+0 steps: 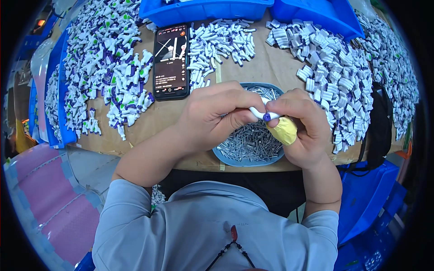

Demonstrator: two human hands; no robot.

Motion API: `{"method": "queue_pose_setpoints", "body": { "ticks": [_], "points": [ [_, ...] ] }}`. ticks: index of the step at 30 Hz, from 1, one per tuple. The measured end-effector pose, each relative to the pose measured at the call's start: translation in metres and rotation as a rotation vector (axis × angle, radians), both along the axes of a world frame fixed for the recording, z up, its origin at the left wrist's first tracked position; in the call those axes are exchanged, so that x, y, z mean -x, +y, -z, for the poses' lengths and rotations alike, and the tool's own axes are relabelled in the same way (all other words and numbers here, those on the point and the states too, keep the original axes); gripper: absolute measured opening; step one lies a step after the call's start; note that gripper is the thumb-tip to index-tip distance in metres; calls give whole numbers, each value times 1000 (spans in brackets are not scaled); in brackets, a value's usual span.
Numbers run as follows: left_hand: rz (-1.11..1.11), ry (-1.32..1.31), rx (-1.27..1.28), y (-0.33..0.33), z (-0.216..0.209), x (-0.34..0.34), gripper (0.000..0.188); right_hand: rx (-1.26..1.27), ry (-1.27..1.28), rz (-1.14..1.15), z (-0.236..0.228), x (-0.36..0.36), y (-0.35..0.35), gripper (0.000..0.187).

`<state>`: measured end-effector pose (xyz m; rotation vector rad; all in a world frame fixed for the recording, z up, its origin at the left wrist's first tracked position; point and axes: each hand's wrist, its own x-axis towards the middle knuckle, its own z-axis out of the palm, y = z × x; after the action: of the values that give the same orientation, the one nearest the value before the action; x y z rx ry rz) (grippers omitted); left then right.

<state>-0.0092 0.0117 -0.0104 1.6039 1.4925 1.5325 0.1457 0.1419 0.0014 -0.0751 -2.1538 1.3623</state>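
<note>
Just above a blue bowl of small metal pins, both my hands are closed on one small white plastic part with a purple piece at its near end. My left hand pinches its left side between thumb and forefinger. From the right, my right hand grips the same part, its thumb on top. A crumpled-looking yellow thing sits at my right fingers; I cannot tell whether it is a finger wrap or something held. My fingers hide much of the part.
A black phone with a lit screen lies beyond my left hand. Piles of white-purple-green figures, short tubes and ribbed blocks cover the brown tabletop. Blue bins line the back; a black bag hangs at right.
</note>
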Motion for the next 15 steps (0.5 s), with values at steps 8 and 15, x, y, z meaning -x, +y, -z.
{"method": "queue_pose_setpoints", "body": {
  "ticks": [8, 15],
  "points": [
    [1, 13, 3, 1, -1, 2, 13, -56, -4, -5, -2, 0, 0, 25],
    [71, -342, 429, -6, -13, -9, 14, -395, -203, 59, 5, 1, -11, 36]
  ]
}}
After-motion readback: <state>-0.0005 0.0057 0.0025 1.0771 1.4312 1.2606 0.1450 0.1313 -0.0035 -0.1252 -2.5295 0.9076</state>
